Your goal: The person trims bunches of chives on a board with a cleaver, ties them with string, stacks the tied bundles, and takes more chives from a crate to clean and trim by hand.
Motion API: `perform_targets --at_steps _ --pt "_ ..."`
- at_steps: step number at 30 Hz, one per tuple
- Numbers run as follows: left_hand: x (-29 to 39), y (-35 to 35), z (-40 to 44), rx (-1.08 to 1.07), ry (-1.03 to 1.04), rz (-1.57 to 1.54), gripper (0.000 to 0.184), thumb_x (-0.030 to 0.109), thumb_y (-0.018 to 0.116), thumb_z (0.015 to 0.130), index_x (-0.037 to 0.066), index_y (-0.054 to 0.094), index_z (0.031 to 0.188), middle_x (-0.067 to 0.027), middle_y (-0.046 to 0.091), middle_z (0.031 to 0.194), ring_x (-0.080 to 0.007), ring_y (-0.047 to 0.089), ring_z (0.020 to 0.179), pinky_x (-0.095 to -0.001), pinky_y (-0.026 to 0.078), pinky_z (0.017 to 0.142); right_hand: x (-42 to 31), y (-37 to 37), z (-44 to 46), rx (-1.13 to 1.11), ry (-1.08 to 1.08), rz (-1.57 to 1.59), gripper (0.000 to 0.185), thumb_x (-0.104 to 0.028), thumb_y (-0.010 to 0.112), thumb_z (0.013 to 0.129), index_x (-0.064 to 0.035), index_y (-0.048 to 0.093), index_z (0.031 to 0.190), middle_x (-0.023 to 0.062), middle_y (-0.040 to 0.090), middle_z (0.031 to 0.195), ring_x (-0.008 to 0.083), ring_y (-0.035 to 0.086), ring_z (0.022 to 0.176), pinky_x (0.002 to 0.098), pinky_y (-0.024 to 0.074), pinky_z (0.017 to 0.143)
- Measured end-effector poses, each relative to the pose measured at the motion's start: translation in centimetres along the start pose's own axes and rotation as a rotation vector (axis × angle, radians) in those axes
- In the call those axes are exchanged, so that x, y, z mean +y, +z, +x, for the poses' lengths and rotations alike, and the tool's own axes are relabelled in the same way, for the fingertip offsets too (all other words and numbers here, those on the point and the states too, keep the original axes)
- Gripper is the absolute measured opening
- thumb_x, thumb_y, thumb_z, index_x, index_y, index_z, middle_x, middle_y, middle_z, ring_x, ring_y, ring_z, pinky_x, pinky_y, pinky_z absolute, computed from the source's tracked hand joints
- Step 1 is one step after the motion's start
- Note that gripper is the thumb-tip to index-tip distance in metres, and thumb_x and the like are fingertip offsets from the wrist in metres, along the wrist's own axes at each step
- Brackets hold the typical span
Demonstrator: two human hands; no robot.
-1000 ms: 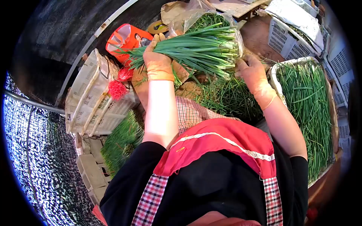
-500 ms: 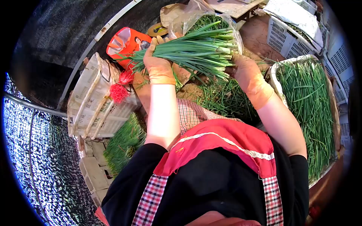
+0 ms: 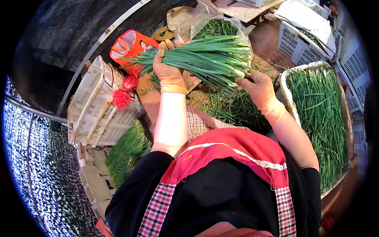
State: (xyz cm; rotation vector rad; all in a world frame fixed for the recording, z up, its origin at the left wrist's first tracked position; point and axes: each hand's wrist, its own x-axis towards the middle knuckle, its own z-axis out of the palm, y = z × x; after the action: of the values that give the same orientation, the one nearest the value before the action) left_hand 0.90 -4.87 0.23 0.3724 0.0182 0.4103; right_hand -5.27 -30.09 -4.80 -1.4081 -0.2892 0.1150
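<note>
Left hand (image 3: 169, 72), gloved, closed around the leafy part of a green bundle (image 3: 205, 59). Bundle is held up between both hands, long axis running left to right, right end slightly nearer. Leaf tips stick out left past that hand; pale ends face right. Right hand (image 3: 260, 89) is the nearer one to those ends, fingertips at them; cannot tell if pinching. Loose stalks (image 3: 239, 103) lie near-side, below; filled crate (image 3: 290, 100) right.
</note>
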Motion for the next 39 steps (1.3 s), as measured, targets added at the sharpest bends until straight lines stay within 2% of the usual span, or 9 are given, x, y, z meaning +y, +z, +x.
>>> perform_targets --at_steps 4,9,12,15,26,30,32,36,39 --pt "0.1 -0.3 -0.4 -0.089 0.014 -0.012 0.023 0.006 0.049 0.075 0.002 0.055 0.097 -0.0095 0.060 0.094 -0.0232 0.060 0.090 -0.0471 0.044 0.091 1.4 -0.2 0.3 0.180 -0.388 -0.255 0.019 -0.009 0.062 0.081 -0.0020 0.062 0.098 0.0079 0.063 0.084 0.0130 0.058 0.077 0.0250 0.0453 0.071" --pt "0.6 -0.5 -0.5 -0.083 0.000 -0.044 0.022 0.006 0.048 0.075 0.002 0.057 0.094 -0.0076 0.062 0.091 -0.0225 0.060 0.088 -0.0451 0.044 0.092 3.8 -8.1 -0.5 0.355 0.041 -0.184 0.015 -0.012 0.063 0.079 0.0011 0.062 0.088 0.0086 0.063 0.078 0.0150 0.059 0.073 0.0253 0.0454 0.067" --pt "1.2 -1.4 0.2 -0.073 0.025 0.000 0.024 0.006 0.048 0.074 0.002 0.056 0.096 -0.0078 0.061 0.093 -0.0217 0.060 0.088 -0.0452 0.044 0.092 -1.6 -8.9 -1.8 0.212 0.628 -1.203 0.030 -0.021 0.068 0.075 -0.0049 0.063 0.100 0.0159 0.061 0.105 0.0267 0.060 0.092 0.0336 0.0445 0.084" --pt "0.6 0.2 -1.5 -0.009 -0.007 -0.017 0.027 0.006 0.048 0.073 0.003 0.056 0.099 -0.0081 0.061 0.094 -0.0219 0.060 0.088 -0.0464 0.044 0.091 -2.8 -4.8 -1.2 0.287 -0.352 -0.866 0.041 -0.020 0.069 0.074 -0.0073 0.058 0.111 0.0162 0.057 0.113 0.0289 0.053 0.106 0.0350 0.0413 0.090" --pt "0.9 1.2 -1.4 0.067 -0.038 0.048 0.028 0.004 0.045 0.074 0.002 0.050 0.102 -0.0128 0.055 0.105 -0.0279 0.057 0.095 -0.0518 0.043 0.090 -1.5 -2.2 1.4 0.188 -0.674 -0.613 0.014 0.003 0.057 0.073 -0.0012 0.061 0.087 0.0134 0.060 0.083 0.0290 0.057 0.081 0.0319 0.0440 0.075" --pt "2.0 0.8 0.9 0.187 0.086 0.079 0.033 0.002 0.046 0.074 -0.001 0.049 0.107 -0.0121 0.053 0.105 -0.0272 0.056 0.095 -0.0506 0.044 0.087 4.6 -13.7 -0.3 0.315 0.354 -1.388 0.040 -0.037 0.048 0.086 -0.0035 0.061 0.104 0.0199 0.063 0.093 0.0341 0.060 0.087 0.0386 0.0449 0.082" --pt "2.2 0.4 2.4 0.162 0.102 0.097 0.033 0.001 0.047 0.075 -0.003 0.047 0.108 -0.0127 0.053 0.104 -0.0269 0.056 0.094 -0.0503 0.045 0.086 3.3 -11.2 -2.1 0.232 0.576 -1.333 0.036 -0.029 0.057 0.080 -0.0044 0.061 0.106 0.0199 0.062 0.094 0.0334 0.060 0.088 0.0377 0.0460 0.081" --pt "0.5 3.1 0.6 0.141 0.031 0.144 0.024 0.003 0.048 0.075 0.002 0.050 0.099 -0.0083 0.055 0.098 -0.0242 0.055 0.089 -0.0468 0.045 0.081 -1.1 -0.5 -1.7 0.144 -0.190 -0.558 0.043 -0.026 0.066 0.078 -0.0054 0.056 0.114 0.0152 0.061 0.085 0.0288 0.058 0.076 0.0307 0.0470 0.072" --pt "0.1 2.4 2.2 0.125 0.009 0.135 0.023 0.003 0.047 0.075 0.003 0.051 0.098 -0.0088 0.055 0.096 -0.0240 0.054 0.088 -0.0468 0.044 0.081 -1.9 2.1 0.5 0.118 -0.230 -1.070 0.026 -0.024 0.063 0.079 -0.0051 0.060 0.096 0.0131 0.060 0.077 0.0308 0.059 0.072 0.0389 0.0462 0.062"
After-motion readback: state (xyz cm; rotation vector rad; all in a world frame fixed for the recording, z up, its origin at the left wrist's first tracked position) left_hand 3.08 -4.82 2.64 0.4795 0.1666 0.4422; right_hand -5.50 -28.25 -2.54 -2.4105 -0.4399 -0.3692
